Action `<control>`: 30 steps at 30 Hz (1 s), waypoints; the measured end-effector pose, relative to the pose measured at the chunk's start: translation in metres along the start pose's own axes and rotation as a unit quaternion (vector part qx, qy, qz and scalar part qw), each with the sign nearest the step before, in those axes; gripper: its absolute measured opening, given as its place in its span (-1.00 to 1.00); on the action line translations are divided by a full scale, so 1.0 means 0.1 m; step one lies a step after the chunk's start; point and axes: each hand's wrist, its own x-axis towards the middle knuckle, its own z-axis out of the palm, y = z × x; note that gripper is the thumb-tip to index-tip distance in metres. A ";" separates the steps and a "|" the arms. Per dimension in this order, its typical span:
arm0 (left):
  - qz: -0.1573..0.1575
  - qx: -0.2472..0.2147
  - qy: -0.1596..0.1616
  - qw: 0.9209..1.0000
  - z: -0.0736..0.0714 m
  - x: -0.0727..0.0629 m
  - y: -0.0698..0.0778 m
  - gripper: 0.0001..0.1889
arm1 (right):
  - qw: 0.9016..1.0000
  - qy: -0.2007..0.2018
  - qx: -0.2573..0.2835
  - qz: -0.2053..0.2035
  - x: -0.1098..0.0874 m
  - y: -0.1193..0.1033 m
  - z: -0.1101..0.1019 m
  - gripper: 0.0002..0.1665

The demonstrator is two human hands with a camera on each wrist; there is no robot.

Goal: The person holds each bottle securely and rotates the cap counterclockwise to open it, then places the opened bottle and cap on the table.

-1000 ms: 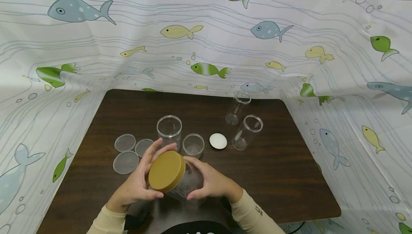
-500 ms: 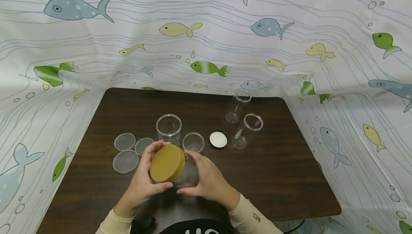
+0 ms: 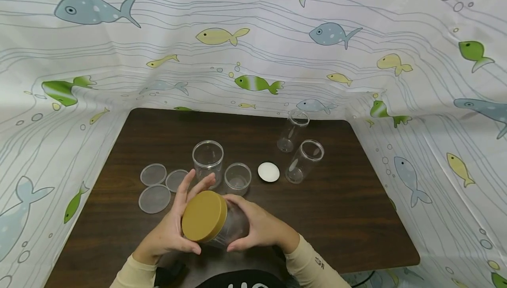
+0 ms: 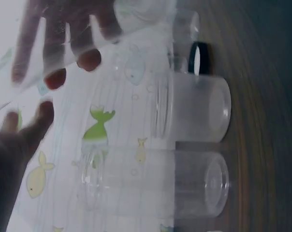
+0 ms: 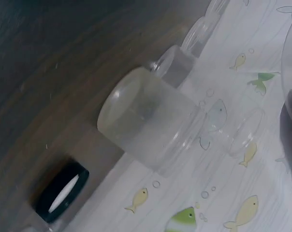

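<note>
A clear jar (image 3: pixel 236 225) with a gold lid (image 3: pixel 204 216) is held above the near edge of the table, tilted so the lid faces left. My right hand (image 3: pixel 264 226) grips the jar body, thumb below and fingers around the far side. In the left wrist view, the right hand's fingers (image 4: pixel 54 48) show through the clear plastic. My left hand (image 3: pixel 168 230) is spread around the lid, with two fingers raised beyond it and the thumb under its lower edge. Whether the left palm touches the lid cannot be seen.
Beyond the hands stand a wide clear jar (image 3: pixel 207 158) and a short one (image 3: pixel 238 178). A black-rimmed white lid (image 3: pixel 268 172) lies right of them, near two tall jars (image 3: pixel 303 164). Several flat clear lids (image 3: pixel 154 199) lie at left on the dark table (image 3: pixel 348 217).
Half a second ago the left fingers and thumb held the lid closely; now they are spread off it. The jar dipped slightly toward the body. The right hand keeps its hold.
</note>
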 end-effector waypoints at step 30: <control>-0.010 -0.003 0.067 0.998 0.08 0.00 -0.02 0.35 | 0.994 0.064 -0.084 0.008 -0.01 -0.04 0.04 0.32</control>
